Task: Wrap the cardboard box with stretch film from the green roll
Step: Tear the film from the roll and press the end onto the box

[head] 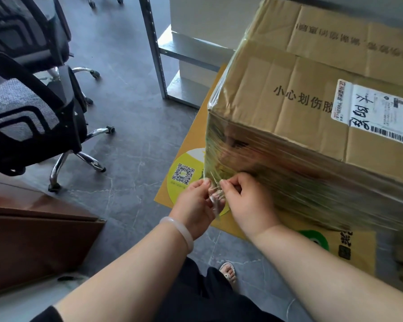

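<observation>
**Tech A:** Grip status?

**Tech B:** Clamped from both sides. Left hand [194, 202] and right hand [244, 201], each pinching one crumpled film tail [215, 198] between thumb and forefinger, set close together.

**Tech A:** Location of the work?

**Tech B:** Cardboard box [312, 94] directly beyond and to the right of the pinch, standing on a flattened yellow carton sheet [189, 140] below and left of the grip. Stretch film wrapping [277, 177] banded round the lower side wall, from the near corner just above the pinch. Green roll not in view.

**Tech A:** Step in hand?

**Tech B:** Probably parting or finishing off the loose end. Cannot confirm which.

**Tech A:** Method?

**Tech B:** Keep both pinches tight and near each other. Pull apart sharply, not slowly, to avoid drawing the film into a string. Hold tension toward the corner above the grip, so as not to slacken the laid bands. Then press the stub flat onto the wrapped wall right of the grip and rely on cling.

**Tech A:** Hazards?

**Tech B:** Peeling back of laid layers. Roping of the tail.
</observation>
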Demonstrator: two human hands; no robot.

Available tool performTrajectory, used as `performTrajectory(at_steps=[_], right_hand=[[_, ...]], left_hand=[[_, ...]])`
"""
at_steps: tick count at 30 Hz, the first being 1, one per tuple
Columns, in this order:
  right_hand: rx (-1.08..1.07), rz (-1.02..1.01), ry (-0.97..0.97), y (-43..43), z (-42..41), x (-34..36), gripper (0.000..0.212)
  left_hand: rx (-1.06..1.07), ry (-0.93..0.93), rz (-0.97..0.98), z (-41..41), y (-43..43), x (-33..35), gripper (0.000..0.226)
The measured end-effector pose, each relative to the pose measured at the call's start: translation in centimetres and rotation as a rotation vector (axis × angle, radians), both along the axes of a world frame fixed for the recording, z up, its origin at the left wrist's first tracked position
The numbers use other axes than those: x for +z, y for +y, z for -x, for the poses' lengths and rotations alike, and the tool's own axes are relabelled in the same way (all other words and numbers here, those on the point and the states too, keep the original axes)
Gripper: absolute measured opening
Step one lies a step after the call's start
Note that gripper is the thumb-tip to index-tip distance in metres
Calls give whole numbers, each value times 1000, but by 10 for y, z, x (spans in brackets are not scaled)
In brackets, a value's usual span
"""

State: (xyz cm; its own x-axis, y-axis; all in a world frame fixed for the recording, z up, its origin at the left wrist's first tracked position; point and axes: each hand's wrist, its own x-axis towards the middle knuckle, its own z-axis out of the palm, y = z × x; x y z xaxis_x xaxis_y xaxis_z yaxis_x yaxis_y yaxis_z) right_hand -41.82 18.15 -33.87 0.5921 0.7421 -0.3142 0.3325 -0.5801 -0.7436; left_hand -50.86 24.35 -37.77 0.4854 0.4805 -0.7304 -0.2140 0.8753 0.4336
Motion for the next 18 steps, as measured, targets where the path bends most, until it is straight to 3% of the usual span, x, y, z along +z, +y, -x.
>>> performTrajectory(at_steps=[4, 9, 13, 15, 18], right_hand=[[-9, 28, 168, 4, 3, -7, 17], [-52, 5, 248, 7, 2, -13, 20], [-80, -32, 377, 5, 5, -12, 14], [-39, -2, 415, 4, 2, -10, 17], [-16, 52, 454, 0, -4, -7, 12]], left_hand=[[-1, 19, -1, 2, -2, -3, 14], [-200, -34, -56, 16, -8, -2, 14], [-161, -46, -76, 22, -15, 1, 30], [-177, -45, -95, 22, -19, 4, 16], [-172, -15, -98, 22, -24, 3, 15]])
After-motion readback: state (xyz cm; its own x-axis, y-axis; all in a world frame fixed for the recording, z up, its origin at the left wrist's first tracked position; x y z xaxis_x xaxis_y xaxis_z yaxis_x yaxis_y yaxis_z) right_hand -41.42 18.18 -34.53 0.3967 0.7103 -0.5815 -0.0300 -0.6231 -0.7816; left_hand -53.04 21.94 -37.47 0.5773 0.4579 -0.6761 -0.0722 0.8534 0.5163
